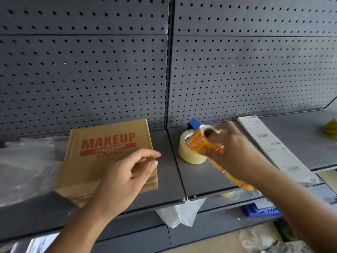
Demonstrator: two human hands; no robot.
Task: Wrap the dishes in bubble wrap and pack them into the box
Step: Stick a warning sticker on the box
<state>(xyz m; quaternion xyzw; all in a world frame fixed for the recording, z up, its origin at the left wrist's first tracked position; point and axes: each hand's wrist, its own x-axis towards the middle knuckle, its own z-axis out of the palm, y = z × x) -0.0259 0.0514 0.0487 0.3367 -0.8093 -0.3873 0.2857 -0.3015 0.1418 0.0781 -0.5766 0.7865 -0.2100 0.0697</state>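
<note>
A grey pegboard [91, 70] backs a grey shelf [169, 176]. At the left end of the shelf lies a crumpled clear wrap [27, 161]; whether it is bubbled cannot be told. Just right of it, the box [102, 157] lies folded flat, printed MAKEUP in red, its far edge near the pegboard. A long white strip [273, 143] runs near to far on the right of the shelf.

The left hand [125, 176] hovers over the box's near right corner, fingers loosely curled and apart, holding nothing. The right hand [235, 154] grips a blurred orange item [198, 141], fingers wrapped round it, just above a tape roll [187, 152] that lies on the shelf between box and strip.

White paper [182, 212] hangs from the shelf's near edge. A blue crate [259, 211] shows below on the right. A blue piece [194, 123] sits behind the roll, and a yellow thing [331, 126] is at the far right edge.
</note>
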